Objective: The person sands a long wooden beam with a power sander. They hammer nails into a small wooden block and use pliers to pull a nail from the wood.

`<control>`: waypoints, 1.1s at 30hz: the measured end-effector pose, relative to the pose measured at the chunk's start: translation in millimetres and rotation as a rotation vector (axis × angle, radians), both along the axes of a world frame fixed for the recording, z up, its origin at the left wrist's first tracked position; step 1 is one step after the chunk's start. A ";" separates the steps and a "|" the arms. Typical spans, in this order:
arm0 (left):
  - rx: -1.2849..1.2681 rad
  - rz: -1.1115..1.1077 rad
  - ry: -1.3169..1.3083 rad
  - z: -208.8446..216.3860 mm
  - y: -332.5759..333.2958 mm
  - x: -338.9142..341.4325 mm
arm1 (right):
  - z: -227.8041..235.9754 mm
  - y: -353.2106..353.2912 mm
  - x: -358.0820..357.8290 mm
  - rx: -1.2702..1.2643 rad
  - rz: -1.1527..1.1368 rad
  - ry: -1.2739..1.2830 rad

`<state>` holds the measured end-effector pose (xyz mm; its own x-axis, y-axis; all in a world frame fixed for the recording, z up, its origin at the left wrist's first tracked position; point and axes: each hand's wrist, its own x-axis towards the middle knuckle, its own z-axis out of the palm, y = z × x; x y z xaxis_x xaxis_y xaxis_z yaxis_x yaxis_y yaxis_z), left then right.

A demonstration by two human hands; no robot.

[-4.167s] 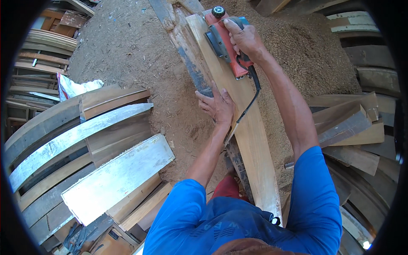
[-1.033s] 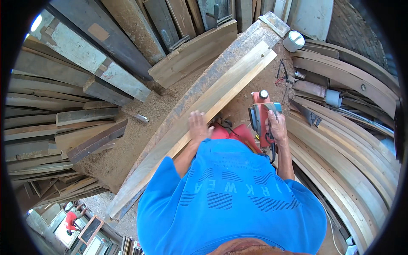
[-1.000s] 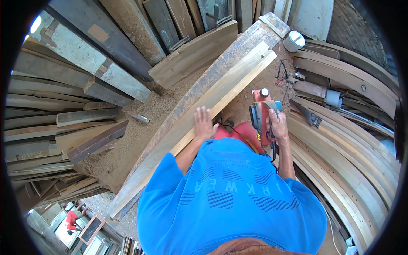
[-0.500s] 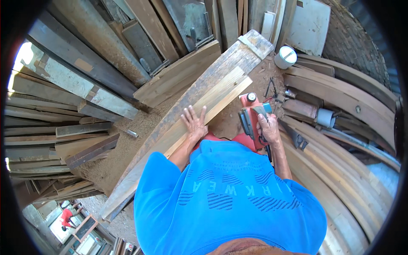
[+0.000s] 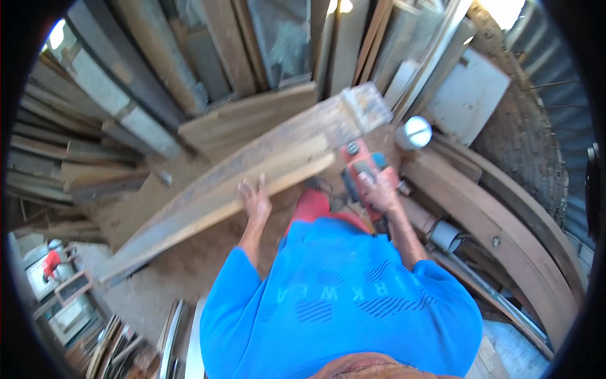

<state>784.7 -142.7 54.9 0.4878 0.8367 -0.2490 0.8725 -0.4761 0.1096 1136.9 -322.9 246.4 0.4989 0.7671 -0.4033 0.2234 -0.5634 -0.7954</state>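
Note:
A pale wooden plank lies lengthwise on a long worn bench board, in front of me. My left hand is at the plank's near edge, fingers apart and their tips over the wood; blur hides whether they press on it. My right hand is wrapped around the handle of a red electric hand planer. The planer is close to the right end of the plank, off its top face. Its underside is hidden.
Several boards lean upright at the back. A white bucket stands beyond the bench's right end. Curved timbers are stacked on my right. Sawdust covers the ground. A person in red is far off at the left.
My view has turned, and the scene is blurred. My left hand has drawn back from lying flat on the plank to its near edge. The planer has moved closer to the plank's right end.

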 end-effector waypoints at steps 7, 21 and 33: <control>-0.104 0.060 0.047 8.7 11.6 41.8 | 7.2 57.1 35.2 -0.011 0.209 0.168; -0.079 -0.030 -0.073 10.9 39.3 81.1 | -4.7 153.1 72.3 -0.125 0.674 0.122; 0.050 0.678 -0.252 11.1 -111.4 259.3 | -27.5 234.0 114.0 -0.144 1.223 0.169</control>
